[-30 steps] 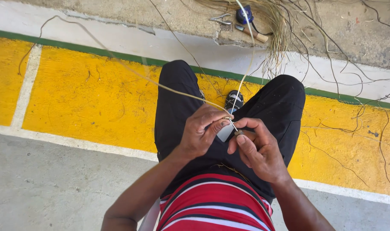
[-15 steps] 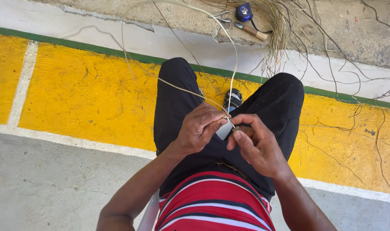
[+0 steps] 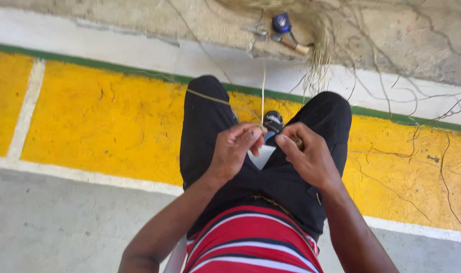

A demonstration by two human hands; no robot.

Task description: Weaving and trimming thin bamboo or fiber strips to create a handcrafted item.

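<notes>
A thin straw-coloured fibre strand (image 3: 263, 96) is running from the lap toward the far wall, its near end at the hands over the black-trousered knees. The left hand (image 3: 235, 149) is pinching it with closed fingers (image 3: 254, 134); the right hand (image 3: 307, 157) is gripping a small blade (image 3: 261, 156), fingers closed. Judged step: scraping or splitting the strand, calling for steady tension. A fibre bundle (image 3: 319, 48) and hammer (image 3: 291, 44) are lying far off.
</notes>
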